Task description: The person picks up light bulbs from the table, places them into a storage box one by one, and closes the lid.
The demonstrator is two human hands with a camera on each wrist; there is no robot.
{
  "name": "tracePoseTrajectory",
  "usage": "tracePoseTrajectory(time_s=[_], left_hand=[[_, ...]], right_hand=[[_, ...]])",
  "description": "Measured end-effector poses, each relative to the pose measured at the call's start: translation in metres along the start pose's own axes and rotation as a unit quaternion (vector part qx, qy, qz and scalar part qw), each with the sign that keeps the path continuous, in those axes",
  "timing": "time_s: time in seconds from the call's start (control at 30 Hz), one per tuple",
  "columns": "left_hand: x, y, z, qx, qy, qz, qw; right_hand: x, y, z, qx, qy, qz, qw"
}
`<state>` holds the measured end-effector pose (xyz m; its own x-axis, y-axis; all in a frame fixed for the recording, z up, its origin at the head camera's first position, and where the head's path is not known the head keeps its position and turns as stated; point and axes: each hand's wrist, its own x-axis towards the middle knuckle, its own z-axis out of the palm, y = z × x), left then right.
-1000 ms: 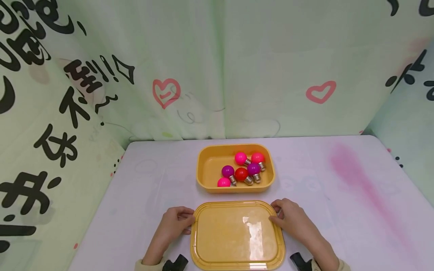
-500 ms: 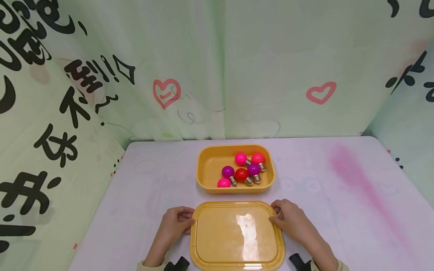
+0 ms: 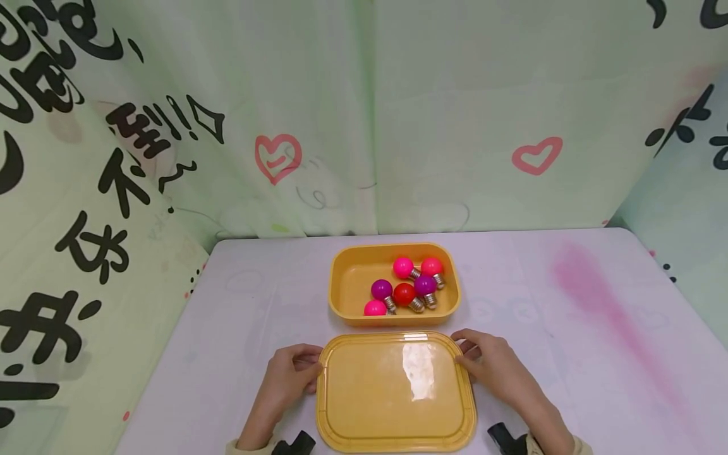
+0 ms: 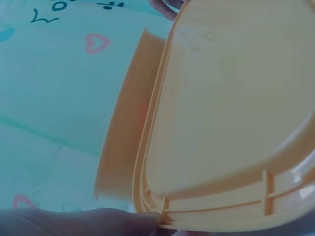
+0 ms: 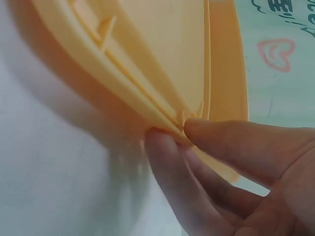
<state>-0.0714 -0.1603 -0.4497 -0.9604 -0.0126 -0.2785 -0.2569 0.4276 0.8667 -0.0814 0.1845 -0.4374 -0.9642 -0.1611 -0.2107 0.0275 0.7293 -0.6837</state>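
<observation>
A flat yellow plastic lid with rounded corners is held between both hands, in front of a yellow box. My left hand pinches its left edge near the far corner. Across from it, my right hand grips the right edge, also toward the far corner. In the right wrist view the thumb lies on one face of the rim and the fingers on the other. The left wrist view shows the lid's ribbed rim close to the left thumb.
Behind the lid stands the open yellow box, holding several pink, red and purple bulbs with silver screw bases, such as a red bulb. A white-covered table lies beneath. Printed curtains enclose its back and sides.
The lid has shifted very slightly toward the box and to the left, with both hands still holding it. The box and bulbs stay in place.
</observation>
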Motion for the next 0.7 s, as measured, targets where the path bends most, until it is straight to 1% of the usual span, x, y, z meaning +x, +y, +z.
tracePoseTrajectory(time_s=[0.13, 0.33, 0.43, 0.53, 0.7], left_hand=[[0.002, 0.003, -0.002, -0.006, 0.000, -0.010, 0.9999], [0.003, 0.012, -0.008, -0.030, 0.007, -0.009, 0.9995], [0.002, 0.016, -0.010, -0.046, 0.012, -0.003, 0.9988], [0.003, 0.020, -0.011, -0.051, 0.017, -0.001, 0.9986], [0.005, 0.026, -0.013, -0.052, 0.024, 0.008, 0.9983]], right_hand=[[-0.002, -0.001, -0.007, 0.032, 0.008, -0.014, 0.9994], [-0.004, -0.005, -0.019, 0.049, 0.023, -0.052, 0.9972], [-0.005, -0.008, -0.024, 0.061, 0.026, -0.056, 0.9962], [-0.005, -0.010, -0.027, 0.062, 0.032, -0.053, 0.9961], [-0.004, -0.014, -0.031, 0.053, 0.062, -0.060, 0.9948]])
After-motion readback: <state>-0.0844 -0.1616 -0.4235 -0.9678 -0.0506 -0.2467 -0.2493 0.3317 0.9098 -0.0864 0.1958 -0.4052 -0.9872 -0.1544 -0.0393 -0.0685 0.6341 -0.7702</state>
